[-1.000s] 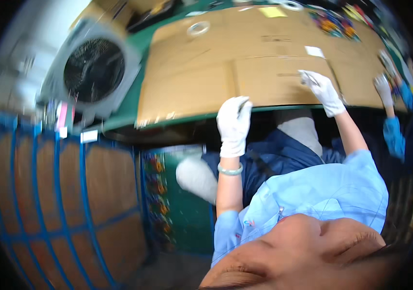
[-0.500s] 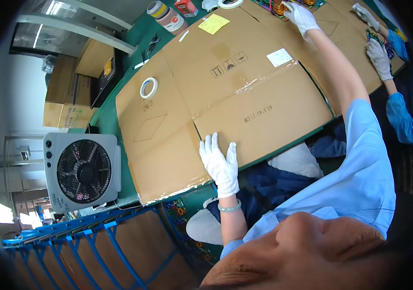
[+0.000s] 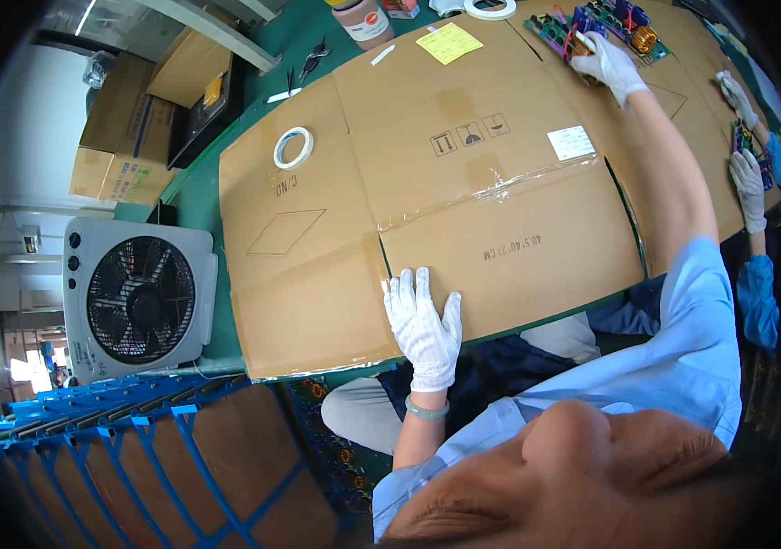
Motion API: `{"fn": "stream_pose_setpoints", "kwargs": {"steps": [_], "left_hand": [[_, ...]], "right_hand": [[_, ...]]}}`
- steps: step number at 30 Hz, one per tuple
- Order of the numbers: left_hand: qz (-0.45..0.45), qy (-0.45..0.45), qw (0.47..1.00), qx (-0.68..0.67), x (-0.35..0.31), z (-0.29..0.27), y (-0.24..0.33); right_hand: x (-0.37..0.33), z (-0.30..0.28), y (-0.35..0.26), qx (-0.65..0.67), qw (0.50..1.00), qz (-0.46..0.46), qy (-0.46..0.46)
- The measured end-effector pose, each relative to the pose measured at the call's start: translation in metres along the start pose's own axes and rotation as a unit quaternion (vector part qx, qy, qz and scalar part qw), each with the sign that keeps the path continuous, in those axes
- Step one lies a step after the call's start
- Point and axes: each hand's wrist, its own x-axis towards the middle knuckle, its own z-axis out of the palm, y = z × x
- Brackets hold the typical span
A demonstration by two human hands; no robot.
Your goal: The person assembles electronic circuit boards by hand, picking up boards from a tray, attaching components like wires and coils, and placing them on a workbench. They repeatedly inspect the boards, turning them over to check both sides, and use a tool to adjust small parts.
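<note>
Spread flat with its fingers straight, my left hand (image 3: pixel 424 325) in a white glove rests on the near edge of the flattened cardboard sheet (image 3: pixel 308 274), beside a slit. My right hand (image 3: pixel 608 66), also gloved, reaches to the far right. Its fingers are closed on the edge of a green circuit board (image 3: pixel 548 38) with coils and wires. Just behind it lies another circuit board (image 3: pixel 644 38) with a copper coil. The fingertips partly cover the held board, so the exact grip point is hidden.
A tape roll (image 3: pixel 293 148), yellow note (image 3: pixel 450 42) and white label (image 3: pixel 571 144) lie on the cardboard. Scissors (image 3: pixel 314 59) and a bottle (image 3: pixel 363 23) stand behind. A box fan (image 3: pixel 141 297) is at left. At right, a co-worker's gloved hands (image 3: pixel 749 188) hold a small board.
The view has shifted, bringing the circuit boards further into sight. My right hand stays at the boards, its fingers now closed on one. My left hand remains flat on the cardboard.
</note>
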Motion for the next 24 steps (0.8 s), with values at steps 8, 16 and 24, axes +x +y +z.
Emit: {"fn": "stream_pose_setpoints", "kwargs": {"steps": [8, 16, 24], "left_hand": [[-0.001, 0.035, 0.998, -0.055, -0.005, 0.0, -0.008], [-0.031, 0.15, 0.971, -0.183, -0.04, -0.031, -0.042], [0.036, 0.033, 0.977, -0.207, 0.005, -0.035, -0.042]], "right_hand": [[-0.201, -0.01, -0.087, 0.04, 0.965, -0.253, -0.061], [-0.278, -0.001, -0.114, 0.1, 0.86, -0.412, -0.284], [-0.309, 0.008, -0.109, 0.165, 0.914, -0.275, -0.247]]}}
